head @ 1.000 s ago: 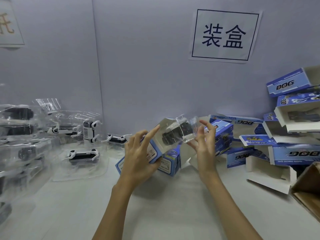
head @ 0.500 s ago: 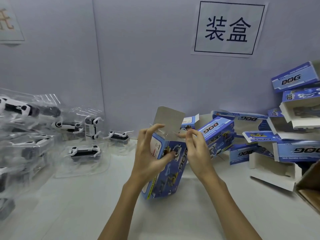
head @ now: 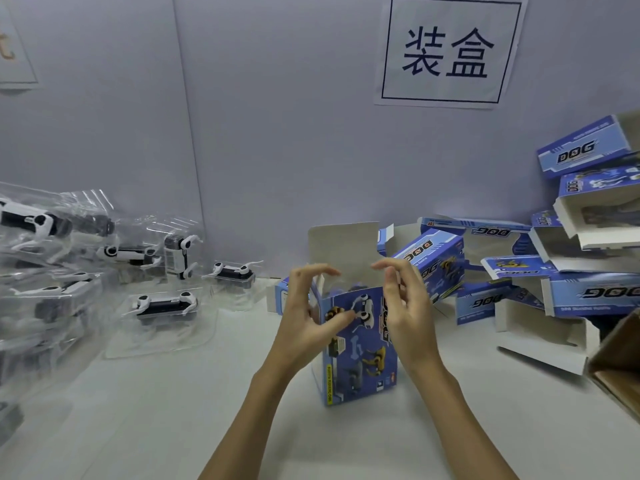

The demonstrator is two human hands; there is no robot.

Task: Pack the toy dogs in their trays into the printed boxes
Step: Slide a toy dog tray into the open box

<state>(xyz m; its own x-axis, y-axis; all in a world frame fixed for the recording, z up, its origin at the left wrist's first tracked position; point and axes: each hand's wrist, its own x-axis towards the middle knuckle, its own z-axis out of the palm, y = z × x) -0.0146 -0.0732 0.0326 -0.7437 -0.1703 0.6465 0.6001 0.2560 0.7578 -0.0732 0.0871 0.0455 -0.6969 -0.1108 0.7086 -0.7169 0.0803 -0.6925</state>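
Observation:
A blue printed box (head: 360,358) stands upright on the white table (head: 173,410), its grey top flap (head: 343,244) raised. My left hand (head: 304,317) grips the box's upper left corner, thumb on the printed front and fingers arched over the opening. My right hand (head: 408,306) lies against the upper right side, its curved fingers hovering above the opening. What is inside the box is hidden. Toy dogs in clear trays (head: 162,304) lie to the left.
A heap of clear trays with dogs (head: 45,271) fills the left edge. Blue printed boxes (head: 588,292), several open, are piled at the right against the wall. A brown carton (head: 620,358) juts in at the right edge. A paper sign (head: 446,50) hangs on the wall.
One second ago both hands held the box tilted in the air with a clear tray at its mouth. The tray went inside, and the box now stands upright on the table.

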